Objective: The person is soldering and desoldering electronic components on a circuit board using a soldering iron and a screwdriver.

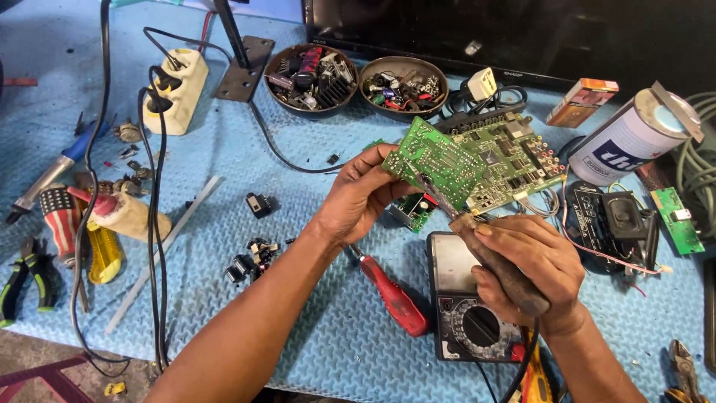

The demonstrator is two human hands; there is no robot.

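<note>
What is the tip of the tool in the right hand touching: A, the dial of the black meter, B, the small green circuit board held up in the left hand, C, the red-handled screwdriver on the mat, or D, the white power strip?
B: the right hand grips a soldering iron whose tip meets the small green circuit board that the left hand holds up above the blue mat.

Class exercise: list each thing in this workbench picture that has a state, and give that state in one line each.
left hand: gripping small green circuit board, tilted
right hand: gripping soldering iron, tip on board
power strip: two black plugs inserted
two bowls: full of parts
red screwdriver: lying flat
multimeter: lying face up
</note>
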